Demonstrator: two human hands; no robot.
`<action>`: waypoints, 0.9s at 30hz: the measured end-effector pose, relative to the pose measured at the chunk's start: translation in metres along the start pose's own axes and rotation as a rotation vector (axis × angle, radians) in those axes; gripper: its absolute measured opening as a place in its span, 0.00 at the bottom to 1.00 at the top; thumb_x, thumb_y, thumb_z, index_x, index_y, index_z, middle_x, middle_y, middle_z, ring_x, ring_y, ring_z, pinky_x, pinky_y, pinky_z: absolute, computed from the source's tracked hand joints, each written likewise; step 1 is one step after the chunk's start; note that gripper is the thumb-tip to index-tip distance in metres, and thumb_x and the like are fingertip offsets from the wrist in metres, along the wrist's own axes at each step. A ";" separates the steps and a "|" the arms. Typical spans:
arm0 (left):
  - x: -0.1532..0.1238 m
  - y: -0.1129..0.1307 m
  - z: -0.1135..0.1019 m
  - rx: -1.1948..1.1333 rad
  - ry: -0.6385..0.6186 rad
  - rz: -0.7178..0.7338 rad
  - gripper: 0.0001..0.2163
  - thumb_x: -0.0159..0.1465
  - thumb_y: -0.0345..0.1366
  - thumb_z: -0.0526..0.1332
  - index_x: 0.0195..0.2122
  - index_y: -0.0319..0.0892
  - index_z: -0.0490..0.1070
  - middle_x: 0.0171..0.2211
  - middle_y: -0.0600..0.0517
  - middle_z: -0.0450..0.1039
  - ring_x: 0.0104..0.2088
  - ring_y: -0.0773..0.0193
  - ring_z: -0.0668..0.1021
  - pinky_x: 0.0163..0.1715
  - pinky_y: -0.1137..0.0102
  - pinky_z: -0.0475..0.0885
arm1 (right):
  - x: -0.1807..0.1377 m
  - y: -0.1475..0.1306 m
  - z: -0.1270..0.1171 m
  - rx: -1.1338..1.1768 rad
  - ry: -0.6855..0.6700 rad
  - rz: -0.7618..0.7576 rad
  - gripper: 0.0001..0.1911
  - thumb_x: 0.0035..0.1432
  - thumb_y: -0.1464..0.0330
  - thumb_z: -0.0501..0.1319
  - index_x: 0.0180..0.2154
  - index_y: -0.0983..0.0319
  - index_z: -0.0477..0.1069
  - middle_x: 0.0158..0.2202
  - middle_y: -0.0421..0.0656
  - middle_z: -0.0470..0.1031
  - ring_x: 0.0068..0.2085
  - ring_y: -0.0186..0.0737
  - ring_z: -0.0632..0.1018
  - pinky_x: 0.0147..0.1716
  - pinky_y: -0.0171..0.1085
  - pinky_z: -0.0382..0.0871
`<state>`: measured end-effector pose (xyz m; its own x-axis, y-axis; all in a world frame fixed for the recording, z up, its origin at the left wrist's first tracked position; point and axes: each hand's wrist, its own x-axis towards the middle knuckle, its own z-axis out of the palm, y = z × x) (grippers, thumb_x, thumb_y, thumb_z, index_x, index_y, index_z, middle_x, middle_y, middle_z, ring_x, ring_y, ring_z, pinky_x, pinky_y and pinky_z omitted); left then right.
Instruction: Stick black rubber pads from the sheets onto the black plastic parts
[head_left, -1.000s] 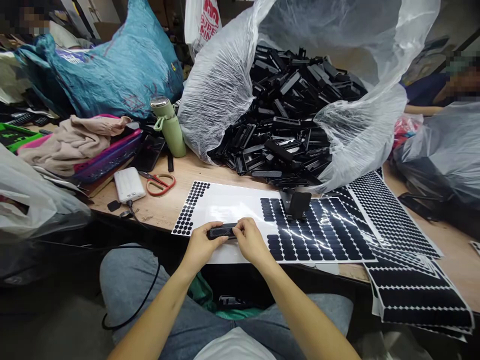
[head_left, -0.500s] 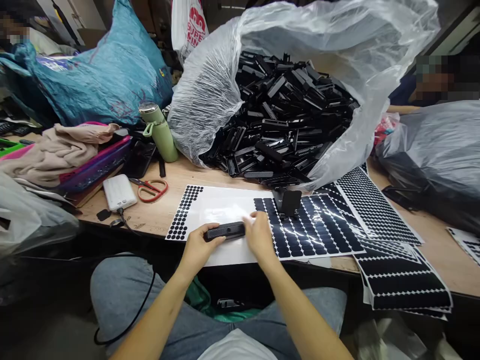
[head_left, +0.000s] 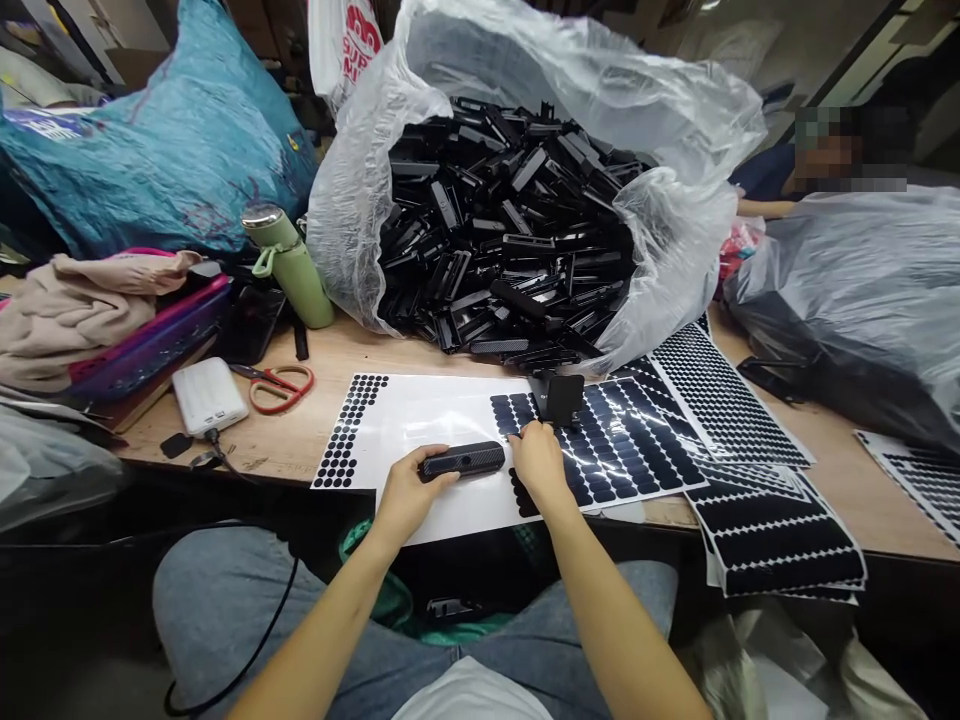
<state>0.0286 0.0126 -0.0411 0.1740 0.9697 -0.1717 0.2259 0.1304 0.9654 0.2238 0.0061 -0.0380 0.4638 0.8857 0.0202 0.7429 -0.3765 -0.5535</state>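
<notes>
My left hand point(head_left: 409, 492) is closed on one end of a long black plastic part point(head_left: 463, 459) with a carbon-fibre pattern and a small round hole. It holds the part above the white backing of a sticker sheet point(head_left: 420, 400). At the sheet's dark oblong stickers point(head_left: 615, 430), my right hand point(head_left: 538, 462) has its fingers bent together. What lies between those fingertips is hidden. Just behind the right hand, a small black stand point(head_left: 562, 398) rests on the sheet. Small round black stickers point(head_left: 345, 440) line the sheet's left edge.
Behind the sheet, a large clear plastic bag point(head_left: 345, 230) lies open, full of similar black parts point(head_left: 517, 240). Red-handled scissors point(head_left: 281, 390), a white power bank point(head_left: 210, 396) and a green bottle point(head_left: 300, 275) stand left. More sticker sheets point(head_left: 780, 530) overhang the table's right front edge.
My right hand has let go of the black part and moved right, onto the dark stickers. The left hand still holds the part. The whole view has shifted slightly.
</notes>
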 end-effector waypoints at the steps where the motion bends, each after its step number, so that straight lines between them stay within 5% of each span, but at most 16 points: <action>1: 0.000 0.000 0.000 0.001 0.001 -0.005 0.19 0.46 0.37 0.66 0.41 0.40 0.71 0.38 0.48 0.73 0.39 0.57 0.74 0.42 0.64 0.67 | -0.002 -0.001 -0.004 0.025 -0.010 0.000 0.05 0.52 0.71 0.53 0.29 0.65 0.66 0.34 0.53 0.68 0.34 0.47 0.71 0.34 0.43 0.62; 5: 0.002 -0.003 0.003 -0.022 0.001 -0.027 0.21 0.45 0.36 0.67 0.42 0.39 0.71 0.37 0.48 0.74 0.36 0.58 0.75 0.39 0.65 0.69 | -0.020 -0.015 -0.010 0.383 -0.155 -0.041 0.09 0.53 0.64 0.52 0.28 0.62 0.67 0.30 0.44 0.70 0.31 0.40 0.71 0.33 0.38 0.62; 8: 0.005 -0.008 0.005 -0.067 0.001 -0.038 0.22 0.44 0.34 0.66 0.43 0.38 0.70 0.35 0.47 0.75 0.35 0.59 0.76 0.38 0.66 0.70 | -0.037 -0.032 -0.001 0.608 -0.301 -0.105 0.07 0.50 0.65 0.55 0.26 0.61 0.67 0.36 0.44 0.70 0.36 0.38 0.71 0.37 0.37 0.63; 12: 0.005 -0.013 0.006 -0.104 0.010 -0.050 0.21 0.44 0.31 0.65 0.42 0.37 0.71 0.35 0.47 0.76 0.35 0.58 0.77 0.37 0.66 0.71 | -0.048 -0.045 0.011 0.605 -0.343 -0.081 0.06 0.50 0.67 0.55 0.25 0.61 0.67 0.44 0.47 0.65 0.42 0.40 0.69 0.42 0.39 0.62; 27: 0.001 -0.015 0.006 -0.093 0.005 -0.014 0.20 0.45 0.31 0.65 0.41 0.38 0.71 0.37 0.47 0.75 0.37 0.58 0.76 0.39 0.66 0.70 | -0.046 -0.044 0.012 0.560 -0.357 -0.083 0.07 0.50 0.66 0.55 0.24 0.61 0.67 0.43 0.46 0.65 0.37 0.39 0.69 0.39 0.40 0.63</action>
<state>0.0309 0.0106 -0.0568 0.1669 0.9686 -0.1842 0.1384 0.1619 0.9770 0.1641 -0.0147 -0.0245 0.1560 0.9775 -0.1422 0.3615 -0.1905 -0.9127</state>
